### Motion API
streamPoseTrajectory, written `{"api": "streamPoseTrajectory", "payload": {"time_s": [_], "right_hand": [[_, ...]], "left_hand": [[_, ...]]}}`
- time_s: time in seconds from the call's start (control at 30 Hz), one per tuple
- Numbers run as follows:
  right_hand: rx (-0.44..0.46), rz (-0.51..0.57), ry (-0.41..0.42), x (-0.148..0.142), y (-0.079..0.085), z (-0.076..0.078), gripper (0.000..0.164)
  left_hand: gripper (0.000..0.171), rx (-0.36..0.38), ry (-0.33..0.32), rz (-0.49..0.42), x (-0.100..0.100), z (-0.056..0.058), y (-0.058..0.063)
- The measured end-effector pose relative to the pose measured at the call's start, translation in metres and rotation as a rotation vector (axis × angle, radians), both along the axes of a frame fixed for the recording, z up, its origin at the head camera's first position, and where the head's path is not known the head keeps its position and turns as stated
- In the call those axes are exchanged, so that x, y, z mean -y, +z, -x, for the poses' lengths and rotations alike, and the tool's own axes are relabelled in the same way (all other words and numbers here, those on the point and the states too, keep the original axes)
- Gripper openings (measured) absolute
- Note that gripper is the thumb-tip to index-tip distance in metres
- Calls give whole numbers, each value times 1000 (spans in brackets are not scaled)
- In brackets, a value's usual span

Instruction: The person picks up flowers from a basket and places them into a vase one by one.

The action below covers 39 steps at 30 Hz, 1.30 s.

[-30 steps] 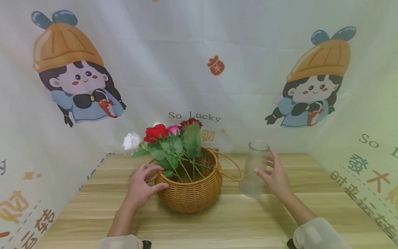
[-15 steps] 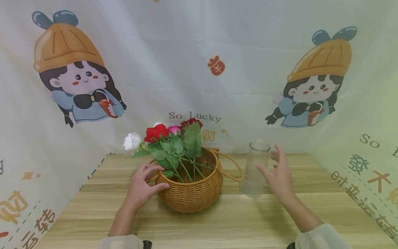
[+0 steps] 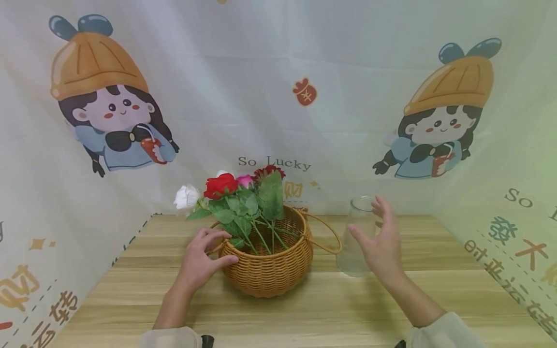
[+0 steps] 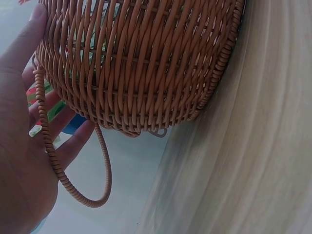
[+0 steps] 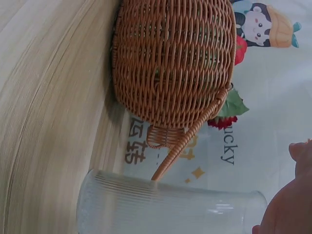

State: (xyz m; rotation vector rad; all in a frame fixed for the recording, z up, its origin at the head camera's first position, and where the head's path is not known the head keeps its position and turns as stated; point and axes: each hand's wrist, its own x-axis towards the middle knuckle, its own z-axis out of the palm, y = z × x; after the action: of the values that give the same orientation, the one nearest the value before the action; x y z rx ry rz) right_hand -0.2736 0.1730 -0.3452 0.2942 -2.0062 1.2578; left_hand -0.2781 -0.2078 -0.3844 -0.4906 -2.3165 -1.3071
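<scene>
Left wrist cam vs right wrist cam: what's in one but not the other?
Left wrist only: the left hand, fingers spread, and the left-side handle looping past it. Right wrist only: the right hand, the clear glass vase, and lettering reading "ucky". Both: the wicker basket, wooden tabletop and pale backdrop.
</scene>
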Motion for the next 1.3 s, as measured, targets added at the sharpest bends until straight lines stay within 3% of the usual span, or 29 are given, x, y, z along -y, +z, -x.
{"api": "streamPoseTrajectory", "payload": {"time_s": [0.1, 0.23, 0.47, 0.53, 0.8, 1.13, 1.3], "right_hand": [[-16, 0, 19, 7, 0, 0, 82], [-12, -2, 63, 19, -1, 2, 80], [66, 26, 161, 41, -2, 10, 80], [100, 41, 185, 47, -1, 12, 81], [204, 124, 284, 71, 3, 22, 83], [286, 147, 420, 94, 13, 28, 81], [307, 128, 444, 105, 15, 35, 81]], "left_hand": [[50, 10, 6, -5, 5, 11, -12], [51, 2, -7, -14, 8, 15, -16], [48, 9, -6, -5, -6, -13, 16], [47, 3, -8, -4, -6, -12, 15], [49, 6, -5, -19, 7, 12, -11], [50, 1, -5, -14, 10, 15, -16], [51, 3, 1, -13, 9, 15, -16]]}}
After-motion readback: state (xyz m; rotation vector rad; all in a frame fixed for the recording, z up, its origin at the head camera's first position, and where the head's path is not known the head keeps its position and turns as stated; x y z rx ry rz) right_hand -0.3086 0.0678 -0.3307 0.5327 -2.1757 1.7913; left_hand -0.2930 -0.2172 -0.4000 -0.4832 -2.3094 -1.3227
